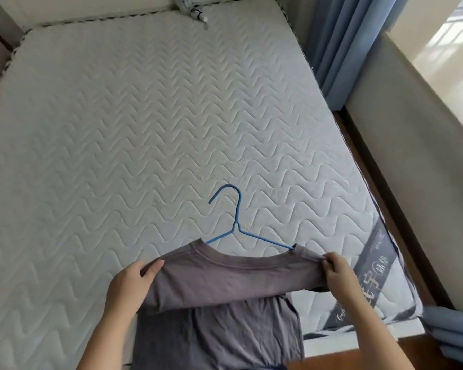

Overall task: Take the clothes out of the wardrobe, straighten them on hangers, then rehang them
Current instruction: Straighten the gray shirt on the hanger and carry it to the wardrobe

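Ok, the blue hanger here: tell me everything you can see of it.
The blue hanger looks like thin coated wire: an open hook curling left, a twisted neck, two sloping arms. Both arms disappear into the neckline of the grey T-shirt, so anything lower is hidden. It sits over the quilted mattress, hook pointing away from the person; contact there is unclear. The left hand and right hand pinch the shirt's shoulders, not the wire.

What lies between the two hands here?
Head view: the shirt spans the whole stretch, the left hand gripping one shoulder, the right hand pinching the other. The hanger sticks out past its collar, over the mattress.
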The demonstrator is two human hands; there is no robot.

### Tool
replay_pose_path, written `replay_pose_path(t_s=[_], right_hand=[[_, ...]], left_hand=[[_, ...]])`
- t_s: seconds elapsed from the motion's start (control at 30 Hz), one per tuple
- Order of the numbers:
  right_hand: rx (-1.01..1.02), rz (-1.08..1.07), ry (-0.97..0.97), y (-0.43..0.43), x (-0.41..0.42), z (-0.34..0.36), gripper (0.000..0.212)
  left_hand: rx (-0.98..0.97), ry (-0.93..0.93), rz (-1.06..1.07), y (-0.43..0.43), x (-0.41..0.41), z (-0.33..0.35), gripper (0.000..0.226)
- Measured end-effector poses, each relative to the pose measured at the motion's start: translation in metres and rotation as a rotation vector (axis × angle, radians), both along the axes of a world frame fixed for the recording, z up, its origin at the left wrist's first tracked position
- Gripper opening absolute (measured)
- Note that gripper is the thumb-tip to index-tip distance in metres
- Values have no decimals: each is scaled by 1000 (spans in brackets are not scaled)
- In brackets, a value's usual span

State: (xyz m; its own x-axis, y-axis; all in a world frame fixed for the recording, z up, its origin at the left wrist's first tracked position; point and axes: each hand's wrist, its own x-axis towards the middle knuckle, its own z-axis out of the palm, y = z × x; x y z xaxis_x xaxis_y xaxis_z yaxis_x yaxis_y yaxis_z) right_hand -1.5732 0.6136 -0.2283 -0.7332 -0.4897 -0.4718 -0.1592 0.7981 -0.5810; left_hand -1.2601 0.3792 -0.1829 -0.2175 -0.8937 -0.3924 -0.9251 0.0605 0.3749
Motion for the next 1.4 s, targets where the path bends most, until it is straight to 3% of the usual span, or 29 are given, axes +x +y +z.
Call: replay_pose_path(t_s=[0.33,0.47,0.6,0.8,1.03,1.1,1.2,1.27,1.4], right_hand=[[56,191,17,-3,23,19,13],[36,366,45,-45,47,27,12],[15,626,127,-103,97,40,21],[-27,1020,153,-154,243,60,18],[-32,1392,149,-129,455,70,6],[-33,1495,154,-116,514,66,13],[-33,1650,116,-98,599,62,15],[-41,1761,81,-89,650,63,6],[-74,1867,-3,-86,729,67,13]], left_hand=[[-34,-7,137,65,65,18,47],[-54,-30,264,87,114,26,40],[-76,79,508,126,180,32,30],[-139,45,860,212,303,38,37],[-67,152,1228,351,450,22,29],[-16,179,1344,391,483,15,24],[-22,147,1537,445,526,12,20],[-26,67,1666,474,551,15,30],[-102,-31,1760,501,596,25,32]])
